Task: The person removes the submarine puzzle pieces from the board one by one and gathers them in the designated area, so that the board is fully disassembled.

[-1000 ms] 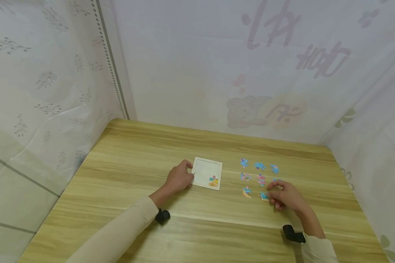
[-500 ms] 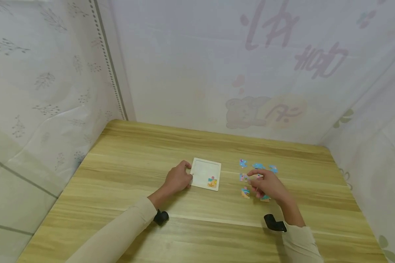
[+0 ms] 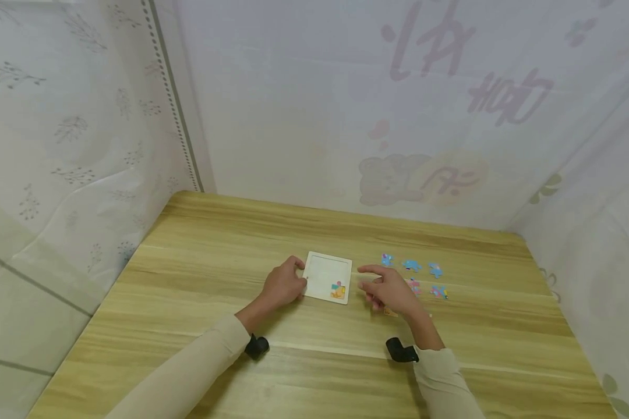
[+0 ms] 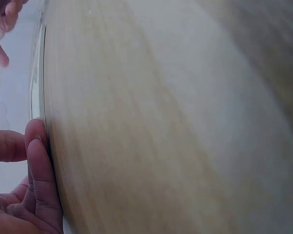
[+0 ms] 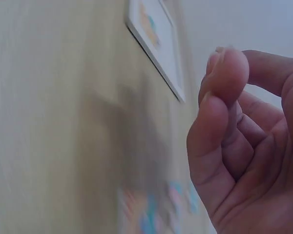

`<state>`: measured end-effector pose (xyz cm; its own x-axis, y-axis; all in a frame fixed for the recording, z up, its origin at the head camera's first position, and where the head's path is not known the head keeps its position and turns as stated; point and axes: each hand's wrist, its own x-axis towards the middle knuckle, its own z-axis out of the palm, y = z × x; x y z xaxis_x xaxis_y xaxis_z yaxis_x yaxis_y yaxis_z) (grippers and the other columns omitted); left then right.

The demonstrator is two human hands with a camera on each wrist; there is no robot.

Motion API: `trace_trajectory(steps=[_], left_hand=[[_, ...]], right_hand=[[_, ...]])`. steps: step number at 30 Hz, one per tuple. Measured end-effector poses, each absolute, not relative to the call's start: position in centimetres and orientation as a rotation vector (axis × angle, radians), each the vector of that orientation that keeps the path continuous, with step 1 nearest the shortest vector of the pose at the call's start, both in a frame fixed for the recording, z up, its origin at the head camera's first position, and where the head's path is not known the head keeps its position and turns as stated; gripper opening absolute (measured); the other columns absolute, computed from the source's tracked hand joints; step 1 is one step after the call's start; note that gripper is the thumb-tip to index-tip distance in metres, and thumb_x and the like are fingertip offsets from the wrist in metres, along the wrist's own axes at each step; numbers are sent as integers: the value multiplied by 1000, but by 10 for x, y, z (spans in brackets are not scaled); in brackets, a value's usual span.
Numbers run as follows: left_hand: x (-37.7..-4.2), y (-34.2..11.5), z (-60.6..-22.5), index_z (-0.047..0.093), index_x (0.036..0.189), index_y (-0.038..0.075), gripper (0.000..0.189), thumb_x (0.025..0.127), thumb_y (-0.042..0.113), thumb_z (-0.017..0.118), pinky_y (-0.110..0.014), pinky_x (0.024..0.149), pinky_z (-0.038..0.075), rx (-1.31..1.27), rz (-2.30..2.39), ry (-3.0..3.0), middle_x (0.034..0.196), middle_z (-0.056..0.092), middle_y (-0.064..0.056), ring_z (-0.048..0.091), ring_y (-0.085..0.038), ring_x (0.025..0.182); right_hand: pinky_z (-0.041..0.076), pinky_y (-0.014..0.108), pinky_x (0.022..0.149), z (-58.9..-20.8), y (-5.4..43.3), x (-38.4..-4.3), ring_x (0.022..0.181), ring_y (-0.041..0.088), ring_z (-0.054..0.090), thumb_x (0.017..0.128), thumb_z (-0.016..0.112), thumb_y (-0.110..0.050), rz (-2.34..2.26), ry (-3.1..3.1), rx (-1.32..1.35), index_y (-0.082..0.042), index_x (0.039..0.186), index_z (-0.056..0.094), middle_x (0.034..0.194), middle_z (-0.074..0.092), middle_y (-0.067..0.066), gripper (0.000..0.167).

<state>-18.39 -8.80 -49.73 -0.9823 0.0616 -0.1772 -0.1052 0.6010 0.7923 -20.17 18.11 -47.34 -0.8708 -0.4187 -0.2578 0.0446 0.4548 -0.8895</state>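
Note:
In the head view my left hand holds the left edge of a square white puzzle tray, thumb and curled fingers at the rim. A puzzle piece with orange and teal colours sits in its lower right corner. The left wrist view shows the fingers bent against the tray's thin edge. Just right of the tray, my right hand hovers with index finger and thumb apart. No piece shows between the fingers in the right wrist view. Its shadow falls on the table.
Loose puzzle pieces lie right of the tray: a blue piece in the far row and a multicoloured piece nearer. My right hand partly covers several others. Everything rests on a wood-grain table; a printed cloth hangs behind.
My right hand has moved left from the near-row pieces, across the other pieces, to beside the tray. The left hand stays at the tray's left edge.

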Motion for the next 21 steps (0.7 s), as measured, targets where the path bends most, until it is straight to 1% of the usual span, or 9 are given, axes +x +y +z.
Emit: trace_trajectory(steps=[3, 9, 12, 15, 19, 21], left_hand=[[-183, -88, -497, 53, 119, 4, 33, 86, 7, 56, -28, 50, 36, -37, 1325, 2635, 53, 62, -3, 54, -15, 45], [-183, -88, -495, 53, 120, 3, 34, 86, 7, 56, -28, 50, 36, -29, 1337, 2628, 54, 62, -4, 54, -15, 45], [-183, -88, -495, 53, 119, 3, 34, 86, 7, 56, -28, 51, 36, -23, 1337, 2633, 54, 62, -4, 53, -15, 45], [-183, -88, -496, 53, 119, 3, 33, 86, 7, 56, -28, 51, 37, -24, 1336, 2634, 54, 62, -3, 55, -15, 45], [-183, -89, -497, 53, 119, 3, 34, 86, 7, 56, -28, 51, 37, -24, 1334, 2630, 54, 62, -3, 57, -15, 46], [-184, -89, -497, 53, 119, 3, 34, 86, 7, 56, -28, 51, 37, -21, 1334, 2629, 54, 62, -3, 56, -15, 46]], right_hand=[[43, 24, 44, -482, 165, -201, 40, 12, 48, 95, 63, -14, -1400, 2250, -313, -3, 137, 52, 61, 59, 13, 45], [49, 27, 45, -493, 143, -196, 39, 12, 51, 91, 66, -9, -1346, 2276, -284, -5, 128, 56, 58, 58, 6, 39], [49, 28, 45, -495, 138, -194, 38, 12, 51, 90, 66, -7, -1310, 2308, -279, -6, 121, 58, 57, 58, 5, 32], [47, 28, 44, -495, 135, -194, 38, 13, 50, 89, 66, -5, -1296, 2326, -296, -7, 115, 56, 56, 57, 4, 28], [46, 26, 44, -495, 135, -195, 39, 15, 50, 89, 65, -2, -1306, 2323, -350, -4, 107, 52, 56, 56, 5, 21], [45, 26, 44, -495, 136, -195, 40, 14, 49, 90, 64, -3, -1310, 2309, -372, -2, 101, 54, 58, 56, 6, 16]])
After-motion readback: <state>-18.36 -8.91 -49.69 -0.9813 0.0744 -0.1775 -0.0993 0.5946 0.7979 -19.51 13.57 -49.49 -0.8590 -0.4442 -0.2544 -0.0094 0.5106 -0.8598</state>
